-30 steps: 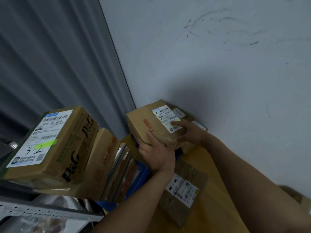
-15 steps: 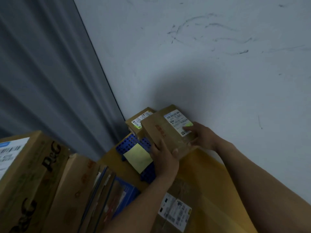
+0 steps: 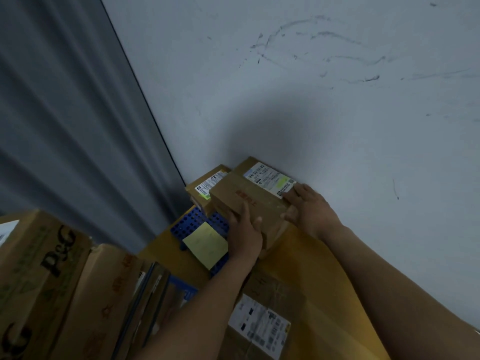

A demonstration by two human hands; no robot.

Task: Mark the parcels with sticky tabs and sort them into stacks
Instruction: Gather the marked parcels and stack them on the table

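Note:
A brown cardboard parcel [image 3: 249,196] with a white shipping label and a green sticky tab [image 3: 281,181] sits against the white wall. My left hand [image 3: 245,233] grips its near left corner, and my right hand [image 3: 307,210] holds its right end, fingers on the label. Behind it to the left stands another labelled parcel [image 3: 207,183] with a green tab. A pad of yellow sticky notes [image 3: 207,244] lies on a blue perforated tray [image 3: 193,224]. A flat parcel [image 3: 262,326] with a label lies under my left forearm.
A large P&G carton [image 3: 39,279] and a second carton [image 3: 104,300] stand at the lower left, with thin flat packages [image 3: 150,289] leaning beside them. The yellow tabletop [image 3: 319,281] runs along the white wall. A grey curtain [image 3: 65,126] hangs at the left.
Both hands carried the parcel forward and to the right, setting it against the wall beside the other tabbed parcel. The view shifted, revealing the blue tray and sticky note pad.

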